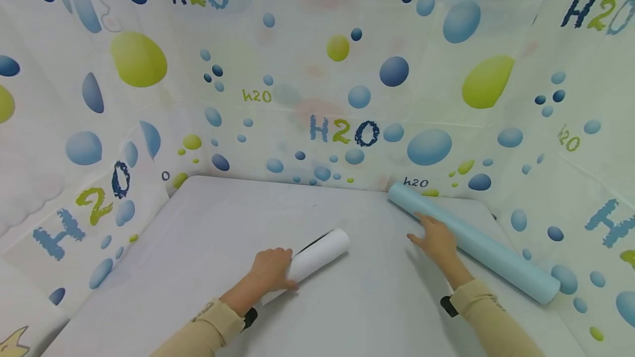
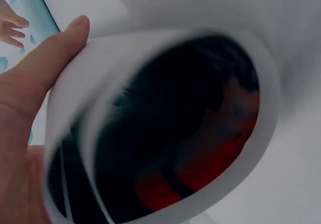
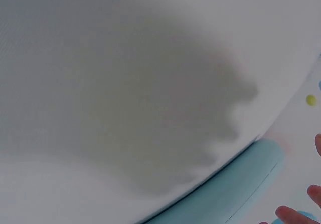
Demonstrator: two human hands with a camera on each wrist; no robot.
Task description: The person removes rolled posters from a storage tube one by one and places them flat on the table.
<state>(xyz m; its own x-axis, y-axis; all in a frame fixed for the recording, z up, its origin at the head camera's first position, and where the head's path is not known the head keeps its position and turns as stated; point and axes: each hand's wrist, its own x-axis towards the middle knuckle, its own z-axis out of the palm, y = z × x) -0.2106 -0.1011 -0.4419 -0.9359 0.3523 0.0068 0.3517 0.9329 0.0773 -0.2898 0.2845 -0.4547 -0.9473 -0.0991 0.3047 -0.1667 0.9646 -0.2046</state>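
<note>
My left hand grips a rolled-up white poster near its closer end, thumb along one side and fingers over the other. Seen from its open end in the left wrist view, the rolled poster has dark and red print on its inner face. Over the table, my right hand is spread with nothing in it, just left of a long light-blue roll. In the right wrist view only some fingertips show at the edge, beyond the blue roll.
A white-covered table lies under both hands. Behind it and at both sides hangs a white curtain printed with blue and green drops and "H2O". The blue roll lies diagonally along the table's right side, its far end by the back curtain.
</note>
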